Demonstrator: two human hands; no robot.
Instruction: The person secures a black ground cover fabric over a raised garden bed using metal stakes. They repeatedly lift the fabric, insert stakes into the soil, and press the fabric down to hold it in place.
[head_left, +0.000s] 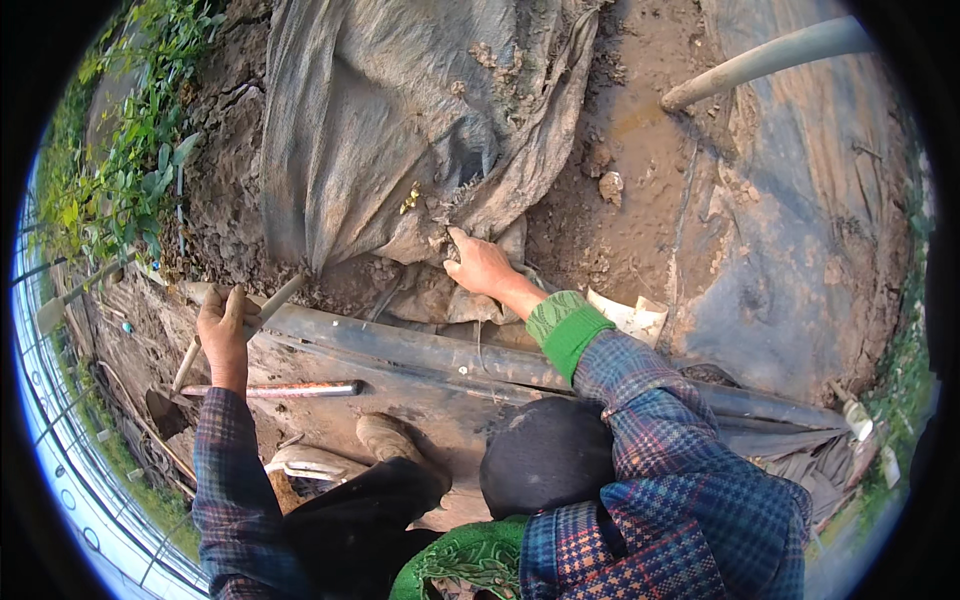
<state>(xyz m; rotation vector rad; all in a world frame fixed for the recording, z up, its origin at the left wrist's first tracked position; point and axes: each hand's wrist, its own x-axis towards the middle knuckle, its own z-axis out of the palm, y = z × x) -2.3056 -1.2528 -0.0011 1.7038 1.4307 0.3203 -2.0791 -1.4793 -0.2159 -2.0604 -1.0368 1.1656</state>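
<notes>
My left hand is closed around a wooden handle, which slants down and left past a dark metal blade. I cannot tell whether the blade belongs to this handle. Ahead of me, my right hand reaches to the near edge of a muddy woven ground-cover sheet. Its index finger points forward against the sheet and soil, with the thumb apart; the other fingers are mostly hidden. A small yellow-green sprig lies on the sheet just beyond, and a dark hole opens in the fabric.
A long dark plastic strip or pipe crosses before my knees. A red-and-white handle lies on the ground at left. Leafy plants grow at upper left. Wet soil and a thick grey pole are at right.
</notes>
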